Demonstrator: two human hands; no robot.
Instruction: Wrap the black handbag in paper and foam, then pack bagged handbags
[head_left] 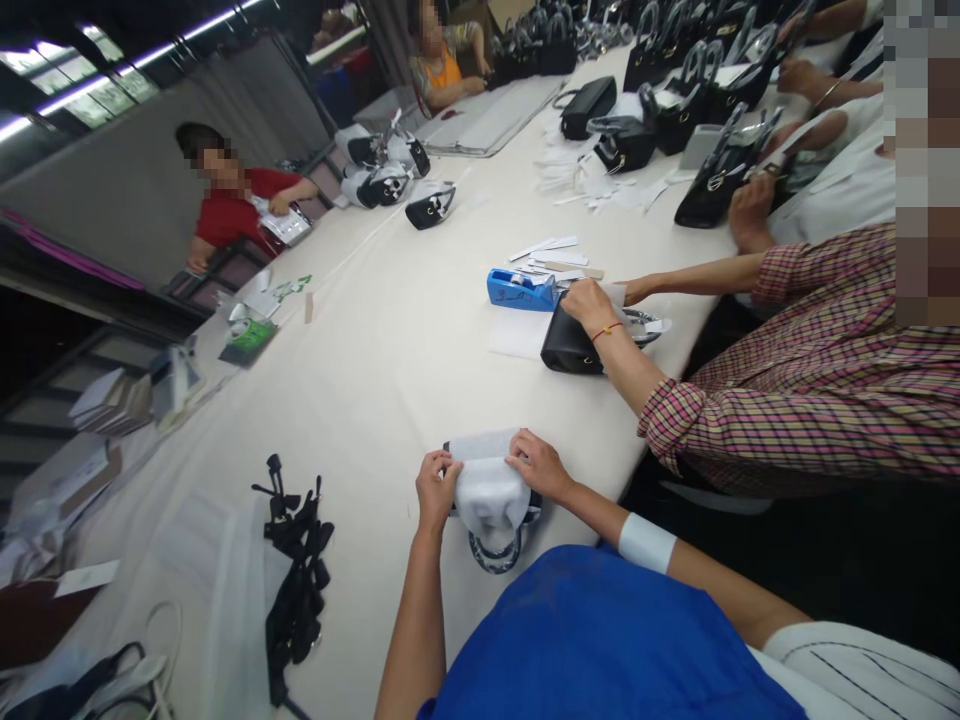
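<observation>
A small black handbag (pixel 495 545) lies at the near edge of the long white table (pixel 375 360), mostly covered by a white foam wrap (pixel 486 485). My left hand (pixel 437 488) pinches the wrap's left side with fingers curled. On the right side my right hand (pixel 538 464) grips the wrap's upper edge. The bag's handles with silver rings stick out below the wrap towards me.
A pile of black straps (pixel 296 560) lies left of my hands. A co-worker in a checked shirt (pixel 810 400) on my right handles a black bag (pixel 570 345) beside a blue tape dispenser (pixel 521 289). More black bags (pixel 712 180) and other people sit further along the table.
</observation>
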